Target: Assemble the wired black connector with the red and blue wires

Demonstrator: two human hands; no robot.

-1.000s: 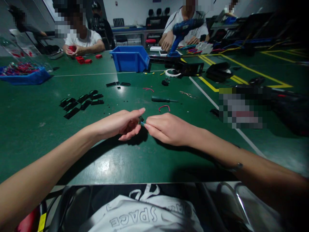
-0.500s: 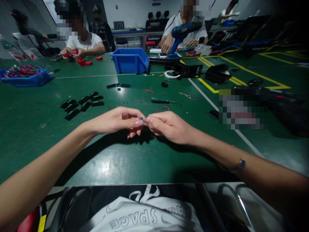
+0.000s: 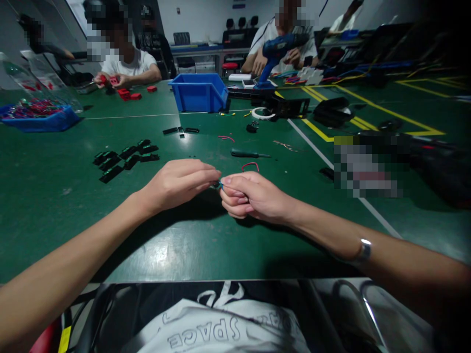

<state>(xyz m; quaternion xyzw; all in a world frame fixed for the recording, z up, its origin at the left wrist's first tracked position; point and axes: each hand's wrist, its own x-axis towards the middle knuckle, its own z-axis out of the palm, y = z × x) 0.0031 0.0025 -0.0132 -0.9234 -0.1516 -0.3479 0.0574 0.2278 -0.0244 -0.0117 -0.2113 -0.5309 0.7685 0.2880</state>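
Note:
Above the near part of the green table [image 3: 172,255], my two hands meet at the fingertips. My right hand [image 3: 257,196] is closed, its thumb and curled fingers pinching a thin wire [image 3: 221,184] that shows a short blue bit. My left hand [image 3: 180,182] has its back turned up and its fingers pressed together. A small dark piece shows beneath its fingertips, mostly hidden, too small to name. Just beyond my right hand lies a red wire [image 3: 250,164]. Farther off is a dark-handled screwdriver [image 3: 247,154].
Several black parts with green [image 3: 127,156] lie at left. A blue bin [image 3: 196,95] stands at centre back, near a blue power drill [image 3: 272,56]. At far left are a blue tray [image 3: 44,122] and plastic bottles. Co-workers sit across the table, one handling red blocks.
My left hand has rolled over, so its back faces up. My right hand has turned slightly, its curled fingers now showing. Less of the wire shows between them.

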